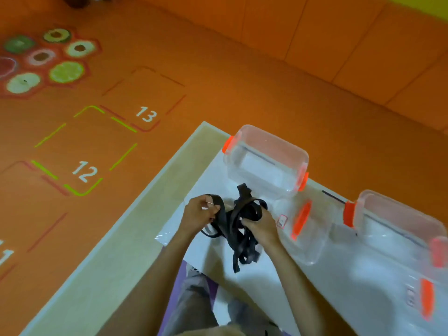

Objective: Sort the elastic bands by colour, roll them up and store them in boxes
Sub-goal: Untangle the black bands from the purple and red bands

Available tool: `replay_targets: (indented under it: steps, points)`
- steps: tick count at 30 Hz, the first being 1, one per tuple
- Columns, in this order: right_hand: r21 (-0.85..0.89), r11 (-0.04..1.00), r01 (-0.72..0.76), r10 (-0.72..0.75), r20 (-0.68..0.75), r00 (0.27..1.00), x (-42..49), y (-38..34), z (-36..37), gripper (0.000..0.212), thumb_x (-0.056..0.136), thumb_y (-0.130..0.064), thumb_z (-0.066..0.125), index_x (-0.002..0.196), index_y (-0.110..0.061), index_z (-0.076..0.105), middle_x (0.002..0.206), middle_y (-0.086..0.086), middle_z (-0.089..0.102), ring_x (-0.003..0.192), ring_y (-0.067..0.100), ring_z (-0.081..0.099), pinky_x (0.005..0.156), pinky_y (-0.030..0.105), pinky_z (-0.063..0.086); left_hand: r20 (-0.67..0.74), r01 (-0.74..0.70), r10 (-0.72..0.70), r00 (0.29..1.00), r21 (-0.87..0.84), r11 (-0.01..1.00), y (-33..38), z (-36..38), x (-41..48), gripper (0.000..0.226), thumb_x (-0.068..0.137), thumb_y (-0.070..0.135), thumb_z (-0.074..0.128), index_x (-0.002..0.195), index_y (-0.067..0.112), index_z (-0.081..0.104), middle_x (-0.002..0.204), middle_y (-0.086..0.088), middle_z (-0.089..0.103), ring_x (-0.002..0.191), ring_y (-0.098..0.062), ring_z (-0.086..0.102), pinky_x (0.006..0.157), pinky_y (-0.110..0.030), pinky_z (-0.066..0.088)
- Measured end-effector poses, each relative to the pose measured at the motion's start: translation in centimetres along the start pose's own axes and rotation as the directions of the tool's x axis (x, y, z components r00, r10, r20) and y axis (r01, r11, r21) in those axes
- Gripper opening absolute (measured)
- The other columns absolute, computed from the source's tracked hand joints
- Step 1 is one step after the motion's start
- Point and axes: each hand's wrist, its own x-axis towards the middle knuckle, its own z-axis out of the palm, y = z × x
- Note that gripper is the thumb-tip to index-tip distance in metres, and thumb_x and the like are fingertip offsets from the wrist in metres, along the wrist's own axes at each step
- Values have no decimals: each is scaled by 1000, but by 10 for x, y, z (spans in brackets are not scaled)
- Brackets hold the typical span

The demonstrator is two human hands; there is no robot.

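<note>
Two hands work a tangle of black bands over a table on an orange floor.

The floor [218, 81] carries white numbers, "13" [146, 114] and "12" [84, 171], each in the corner of a dashed square, and a ring of fruit-slice pictures [46, 61] at far left. A white sheet [278, 282] covers part of the tan table [150, 207]. On it stand two clear boxes with orange clips, one far [266, 156] and one at right [397, 221], each with a clear lid [308, 229] lying beside it. The lid's small label [282, 221] is too blurred to read. The bands [240, 229] are flat, dark and knotted in loops, held just above the sheet. The left hand [200, 214] pinches one loop between thumb and fingers; the right hand [259, 225] has its fingers curled round the bunch.
</note>
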Motion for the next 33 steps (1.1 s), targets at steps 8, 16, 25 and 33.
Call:
replay_targets:
  steps: [8,16,25,33]
  points:
    - [-216,971,-99,93,-37,995,23,10,59,57,76,-9,73,130,-23,61,128,7,59,125,30,53,101,40,53,-72,-72,104,992,350,934,-40,17,45,20,100,19,69,118,12,75,137,-14,59,125,-28,59,99,-41,52]
    - [-321,945,58,-39,66,997,3,35,61,60,79,-59,72,134,-38,60,159,-1,32,144,21,28,120,40,34,-127,-14,79,989,448,894,-70,22,46,26,101,25,66,126,20,60,122,-3,64,110,-29,66,89,-44,56]
    - [-358,906,226,-215,70,974,-25,69,34,56,100,-66,47,134,-26,65,144,-9,54,145,-4,32,121,43,36,138,-102,78,987,181,978,-69,44,28,68,101,66,50,161,37,36,172,0,22,159,-25,26,129,-52,28]
    - [-499,828,256,-70,360,930,-18,85,22,93,77,-81,63,157,-45,32,175,1,10,159,33,13,129,51,24,431,-350,177,885,365,863,-85,46,13,103,78,74,78,161,58,20,177,11,-1,164,-29,10,128,-56,28]
